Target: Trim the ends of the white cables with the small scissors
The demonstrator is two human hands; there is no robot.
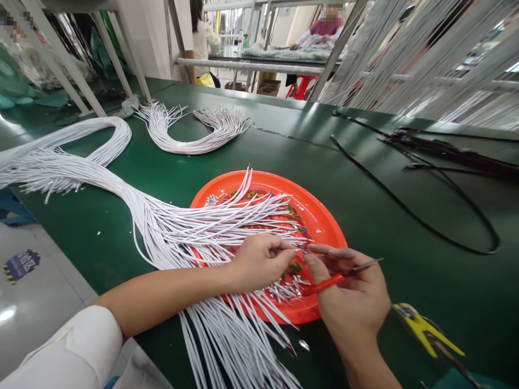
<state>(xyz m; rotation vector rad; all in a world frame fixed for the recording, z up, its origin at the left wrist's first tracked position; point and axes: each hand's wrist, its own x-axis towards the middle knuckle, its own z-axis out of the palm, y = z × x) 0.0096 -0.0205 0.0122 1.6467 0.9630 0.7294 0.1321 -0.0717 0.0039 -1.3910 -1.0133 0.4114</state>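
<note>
My left hand (261, 261) is closed in a pinch over the tray, at the thin tip of a white cable. Facing it, my right hand (352, 286) has its thumb and forefinger near that same tip. A red-handled tool (334, 281) with a pointed metal blade lies across the right palm, gripped in the fingers; its exact kind is partly hidden. Under both hands sits a round orange-red tray (324, 216) with a printed pattern. A thick bundle of white cables (182, 224) fans across the tray, and more cable ends (231, 335) hang toward me below my left forearm.
Silvery scraps (284, 289) lie in the tray. Yellow-handled pliers or cutters (424, 327) rest at right. Black cables (446, 151) lie at the back right, and a curved white cable bundle (190, 143) at the back of the green table (279, 156). Two people are beyond a metal frame.
</note>
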